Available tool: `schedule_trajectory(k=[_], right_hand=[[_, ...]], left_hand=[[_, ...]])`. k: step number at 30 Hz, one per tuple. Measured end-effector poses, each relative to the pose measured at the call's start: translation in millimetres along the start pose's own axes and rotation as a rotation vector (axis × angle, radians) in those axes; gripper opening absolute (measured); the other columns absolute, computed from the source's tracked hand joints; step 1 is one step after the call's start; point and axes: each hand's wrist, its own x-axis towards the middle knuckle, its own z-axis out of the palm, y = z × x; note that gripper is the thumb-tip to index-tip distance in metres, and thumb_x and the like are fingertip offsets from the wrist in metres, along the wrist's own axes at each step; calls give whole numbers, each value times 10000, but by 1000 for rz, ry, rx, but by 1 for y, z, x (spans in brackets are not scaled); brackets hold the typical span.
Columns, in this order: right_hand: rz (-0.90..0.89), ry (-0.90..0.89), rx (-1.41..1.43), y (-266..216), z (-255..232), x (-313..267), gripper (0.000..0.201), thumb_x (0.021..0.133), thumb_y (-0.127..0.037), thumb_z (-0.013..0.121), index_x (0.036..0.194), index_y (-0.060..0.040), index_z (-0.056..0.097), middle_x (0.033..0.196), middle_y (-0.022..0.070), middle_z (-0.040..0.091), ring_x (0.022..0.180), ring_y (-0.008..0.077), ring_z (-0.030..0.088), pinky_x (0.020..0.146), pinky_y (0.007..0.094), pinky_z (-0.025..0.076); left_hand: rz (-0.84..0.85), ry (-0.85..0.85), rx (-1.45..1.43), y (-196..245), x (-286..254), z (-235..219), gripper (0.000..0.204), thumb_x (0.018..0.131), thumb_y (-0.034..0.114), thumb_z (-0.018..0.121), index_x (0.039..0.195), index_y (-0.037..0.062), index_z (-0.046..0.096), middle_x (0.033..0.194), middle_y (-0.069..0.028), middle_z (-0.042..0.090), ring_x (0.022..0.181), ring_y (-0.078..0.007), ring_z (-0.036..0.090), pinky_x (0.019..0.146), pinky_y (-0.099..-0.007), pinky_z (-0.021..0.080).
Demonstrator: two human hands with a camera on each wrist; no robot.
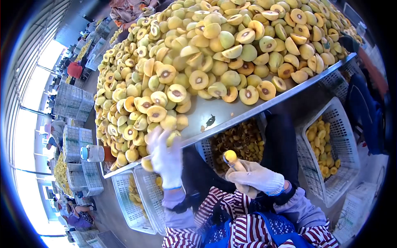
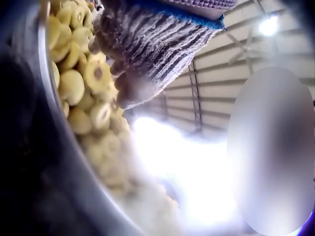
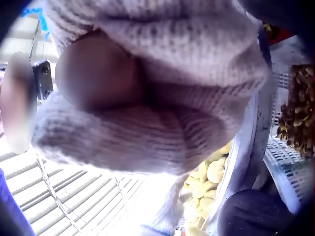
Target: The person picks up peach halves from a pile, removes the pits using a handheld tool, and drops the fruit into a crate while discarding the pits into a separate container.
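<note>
Head view shows the right hand (image 1: 260,180) closed around a slim, pale tool (image 1: 237,164) with a rounded yellow tip. Its long axis slants away from the body and leftward, over the crate (image 1: 205,153) of scraps, with open room before the table's metal edge (image 1: 235,121). The left hand (image 1: 166,159) blurs beside halved fruit (image 1: 176,93); its grip cannot be told.

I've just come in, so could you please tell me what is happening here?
A person has a gloved left hand at the edge of a heap of halved fruit on a metal table. The gloved right hand holds a tool with something yellow at its tip. A crate below holds brown and yellow pieces.
</note>
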Motion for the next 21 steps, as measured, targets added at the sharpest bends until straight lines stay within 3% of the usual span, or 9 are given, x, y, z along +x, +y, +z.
schedule_trajectory(k=[3,5,9,11,14,15,18,20,21], right_hand=[[10,122,-97,2,0,5,337,919,-342,657,1073,-72,528,663,-18,543,478,51,495,436,190,391],[7,197,-156,-1,-1,3,363,917,-358,653,1096,-69,528,675,-18,550,495,51,502,461,198,406],[-27,241,-203,6,-11,3,398,898,-381,657,1102,-62,534,669,-14,560,522,60,524,500,219,423],[-50,257,-199,13,-17,5,400,889,-382,660,1092,-59,541,665,-11,567,537,62,541,518,225,430],[-55,302,-274,11,-21,5,403,887,-400,656,1081,-61,551,666,9,590,560,74,571,544,240,447],[-44,332,-419,12,-24,9,425,892,-424,637,1090,-57,552,701,69,643,595,165,640,586,306,492],[-72,406,-763,13,-26,16,452,892,-446,623,1112,-57,553,769,135,676,698,279,689,654,374,518],[-69,419,-706,2,-18,7,450,888,-451,625,1114,-65,569,821,168,681,795,330,695,704,395,526],[-102,458,-660,0,-14,2,446,888,-450,627,1114,-68,574,825,165,681,796,322,697,705,389,528]], left_hand=[[19,-208,-499,43,44,49,353,811,54,711,1157,46,647,1286,-149,605,1142,-276,605,961,-357,495],[263,-85,-237,58,75,97,504,796,144,727,1272,99,565,1319,-170,570,1099,-293,628,894,-424,529],[15,-633,49,80,93,140,520,774,184,756,1246,102,552,1210,-164,617,1016,-319,654,849,-444,535],[-102,-731,-15,72,97,140,542,752,190,785,1229,95,547,1135,-151,642,964,-297,673,794,-425,556],[-639,-893,-581,71,91,106,589,721,288,861,1185,120,538,1019,-84,666,885,-181,664,711,-338,563],[-749,-859,-755,65,80,101,614,721,325,865,1199,112,543,999,-60,668,880,-136,652,717,-284,547],[-558,-819,-1124,76,46,52,646,719,329,863,1228,101,538,979,-70,679,890,-155,664,742,-274,547],[-299,-867,-788,80,34,30,668,726,344,861,1252,96,532,1016,-83,679,926,-176,663,786,-274,555],[-402,-885,-684,77,28,30,591,783,279,820,1253,93,513,1109,-110,653,992,-221,655,786,-327,575]])
